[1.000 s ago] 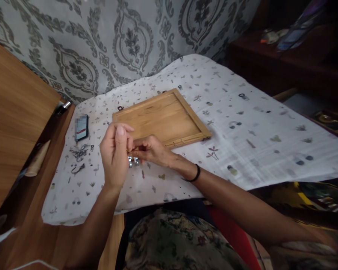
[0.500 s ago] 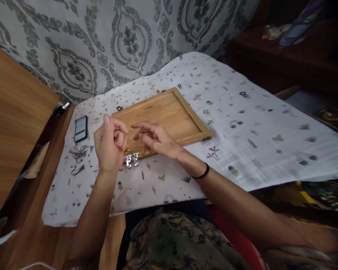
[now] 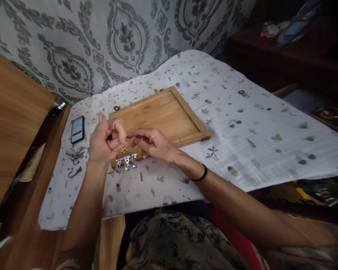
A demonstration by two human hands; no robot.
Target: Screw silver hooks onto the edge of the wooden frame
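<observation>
A flat wooden frame panel lies on a white patterned cloth. At its near left corner sit three small silver metal hooks. My left hand hovers just above that corner, fingers curled in a pinch around a small dark thing I cannot name. My right hand is beside it over the panel's near edge, fingers bent and partly apart, fingertips toward the left hand. A black band circles my right wrist.
A phone lies on the cloth to the left, with small dark metal fittings below it. A wooden board rises at far left. A patterned curtain hangs behind; dark furniture stands at right.
Both hands shifted left and toward the panel's corner. The right hand let go of its pinch and opened, then curled near the left hand. A third hook shows now.
</observation>
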